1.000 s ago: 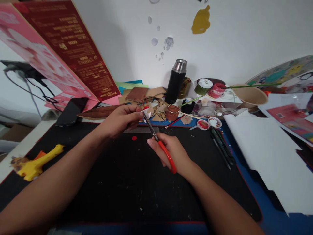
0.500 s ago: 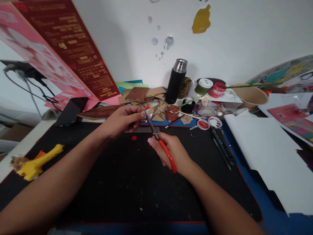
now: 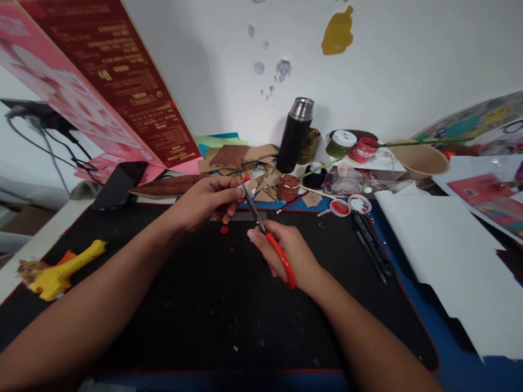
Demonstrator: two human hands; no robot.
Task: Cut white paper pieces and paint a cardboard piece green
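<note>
My right hand [image 3: 281,247] is closed round the red handles of a pair of scissors [image 3: 281,260], whose metal blades point up and to the left. Between the thumb and fingers of my left hand [image 3: 216,200] is a small red and white piece of paper [image 3: 247,181]. The blades lie at that piece, close to my left fingertips; whether they are cutting into it is too small to tell. A little red disc [image 3: 224,230] lies on the black mat [image 3: 229,305] just below my left hand.
Behind my hands are cardboard scraps [image 3: 267,188], a jar of brown paint [image 3: 288,188] and a black thermos [image 3: 295,136]. A yellow glue gun [image 3: 61,272] lies left, a black phone [image 3: 120,185] behind it. To the right are a dark box cutter [image 3: 371,242] and white paper [image 3: 445,261].
Both hands stay nearly in place. The fingers of my left hand shift slightly round the piece at the blades, and the view moves a touch.
</note>
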